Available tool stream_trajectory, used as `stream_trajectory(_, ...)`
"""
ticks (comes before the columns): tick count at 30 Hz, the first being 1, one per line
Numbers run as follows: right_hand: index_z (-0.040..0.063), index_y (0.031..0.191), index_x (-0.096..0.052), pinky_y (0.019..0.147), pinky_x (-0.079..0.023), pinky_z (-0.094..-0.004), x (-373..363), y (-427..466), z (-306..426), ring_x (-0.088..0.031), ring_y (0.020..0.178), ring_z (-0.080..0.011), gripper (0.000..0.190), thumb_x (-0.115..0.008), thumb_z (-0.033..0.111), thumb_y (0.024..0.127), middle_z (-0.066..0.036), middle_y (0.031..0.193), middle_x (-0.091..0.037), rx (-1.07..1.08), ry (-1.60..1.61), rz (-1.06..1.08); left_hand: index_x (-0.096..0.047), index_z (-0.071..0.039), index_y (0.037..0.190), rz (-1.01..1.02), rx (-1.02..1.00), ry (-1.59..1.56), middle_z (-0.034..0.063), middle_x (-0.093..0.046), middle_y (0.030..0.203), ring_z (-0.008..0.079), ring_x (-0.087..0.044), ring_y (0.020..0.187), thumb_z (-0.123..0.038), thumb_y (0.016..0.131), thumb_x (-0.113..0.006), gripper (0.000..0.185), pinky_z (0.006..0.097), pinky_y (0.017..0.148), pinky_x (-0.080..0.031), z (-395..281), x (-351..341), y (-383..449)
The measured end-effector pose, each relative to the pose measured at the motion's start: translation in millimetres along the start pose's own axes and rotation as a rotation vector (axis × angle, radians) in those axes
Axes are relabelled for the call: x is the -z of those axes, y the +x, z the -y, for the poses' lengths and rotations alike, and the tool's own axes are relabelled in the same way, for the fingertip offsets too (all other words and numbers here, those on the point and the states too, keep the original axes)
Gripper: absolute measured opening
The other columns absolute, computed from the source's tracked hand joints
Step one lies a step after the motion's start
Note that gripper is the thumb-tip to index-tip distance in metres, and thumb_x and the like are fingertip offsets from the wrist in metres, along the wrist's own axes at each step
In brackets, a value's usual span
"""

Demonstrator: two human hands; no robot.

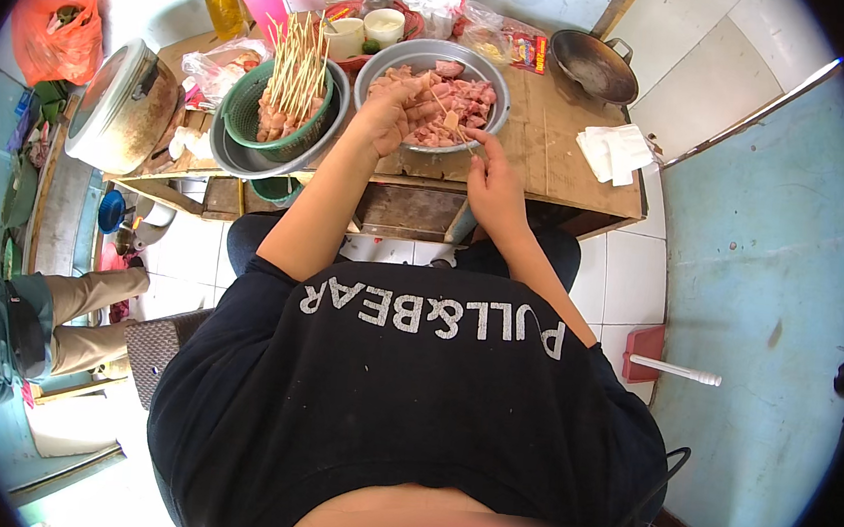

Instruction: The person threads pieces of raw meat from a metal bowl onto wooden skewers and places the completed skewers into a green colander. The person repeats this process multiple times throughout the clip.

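Note:
A thin bamboo skewer [440, 102] slants across a grey metal basin [506, 105], with a small piece of raw meat [451, 121] on it. My left hand [389, 118] is over the basin's left side, its fingers at the skewer's far end. At the near rim, my right hand [497, 183] has its thumb and index finger around the skewer's near end, close to the meat. Cut raw meat [481, 99], probably chicken, fills the basin. On the left, a green plastic colander [236, 112] holds several meat skewers [276, 119], sticks upward, and sits inside another grey basin [231, 164].
The wooden table [530, 145] also bears a wok [597, 68], white tissues [614, 152], white cups [384, 27], a pink cup [260, 1], a bottle of yellow oil [222, 5] and a large lidded pot [123, 106]. Another person [25, 327] stands at far left.

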State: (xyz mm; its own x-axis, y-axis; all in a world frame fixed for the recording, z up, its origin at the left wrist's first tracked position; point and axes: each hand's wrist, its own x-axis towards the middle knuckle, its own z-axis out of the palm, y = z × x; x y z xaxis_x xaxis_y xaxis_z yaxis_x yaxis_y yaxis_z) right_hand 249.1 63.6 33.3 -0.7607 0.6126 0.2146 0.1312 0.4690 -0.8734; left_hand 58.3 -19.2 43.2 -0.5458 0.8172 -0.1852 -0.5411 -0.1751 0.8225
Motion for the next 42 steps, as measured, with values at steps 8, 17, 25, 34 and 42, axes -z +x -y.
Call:
stream_trajectory(8,0.016,0.125,-0.054,0.058,-0.044,-0.0404,0.2,-5.8,7.7,-0.059,0.062,-0.0330,0.035,-0.045,0.009,0.092,-0.018,0.068,-0.056,0.065,-0.156,-0.018,-0.050,-0.002,0.125,0.086,0.012,-0.177,0.0093,-0.059,0.125,0.0226,-0.054,0.120,-0.024,0.096,-0.051,0.036,0.0360,0.097,-0.046,6.8,-6.5,-5.9)
stream_trajectory(17,0.015,0.123,-0.056,0.058,-0.044,-0.0385,6.4,-12.2,14.8,-0.059,0.062,-0.0312,0.033,-0.046,0.011,0.092,-0.017,0.068,-0.056,0.073,-0.159,-0.021,-0.046,0.001,0.127,0.077,-0.016,-0.216,0.0129,-0.057,0.128,0.0278,-0.052,0.122,-0.024,0.096,-0.052,0.040,0.0383,0.101,-0.044,5.8,-12.5,-10.4)
stream_trajectory(25,0.014,0.118,-0.059,0.059,-0.046,-0.0469,12.9,-14.8,22.4,-0.061,0.066,-0.0399,0.030,-0.046,0.013,0.091,-0.021,0.070,-0.061,0.084,-0.168,-0.003,-0.055,-0.003,0.115,0.049,-0.006,-0.170,0.0148,-0.061,0.120,0.0272,-0.057,0.116,-0.024,0.093,-0.058,0.030,0.0371,0.100,-0.045,5.0,-11.9,-13.7)
stream_trajectory(34,0.007,0.118,-0.059,0.055,-0.042,-0.0368,-2.8,-12.7,9.9,-0.055,0.056,-0.0280,0.029,-0.047,0.008,0.090,-0.017,0.063,-0.054,0.047,0.073,-0.025,-0.056,-0.001,0.117,-0.056,-0.040,-0.349,0.0147,-0.063,0.116,0.0240,-0.058,0.115,-0.022,0.091,-0.061,0.034,0.0358,0.098,-0.046,18.4,-23.0,-12.0)
stream_trajectory(42,0.001,0.121,-0.056,0.050,-0.031,-0.0203,-23.1,-2.9,-0.9,-0.037,0.055,-0.0021,0.030,-0.045,0.003,0.093,0.005,0.066,-0.048,-0.048,0.564,0.021,-0.056,-0.001,0.117,-0.045,-0.070,-0.261,0.0145,-0.064,0.115,0.0240,-0.060,0.111,-0.023,0.093,-0.058,0.033,0.0359,0.094,-0.049,36.2,-34.5,-17.5)
